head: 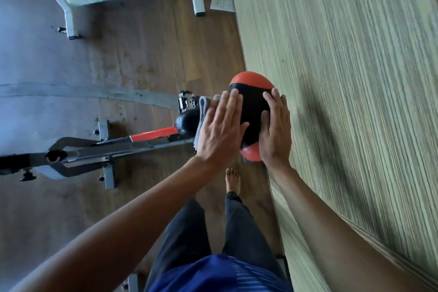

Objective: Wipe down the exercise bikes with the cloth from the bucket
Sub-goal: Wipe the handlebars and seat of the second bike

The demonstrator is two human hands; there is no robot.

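Grey cloth [203, 111] under flat left hand [221, 130] on saddle [252, 111]; open right hand [276, 130] at wall-side edge.

Both forearms bare, no sleeves reaching into view, no watch or rings seen. Left hand [221, 129] and right hand [276, 127] ungloved, nails short. Blue top [213, 275] at bottom edge, faint lighter horizontal stripes on its right side, possibly sports jersey; fabric blurred. Dark grey long trousers [187, 232], loose cut, hems at ankle. One foot [233, 179] visible, bare, no sock or shoe.
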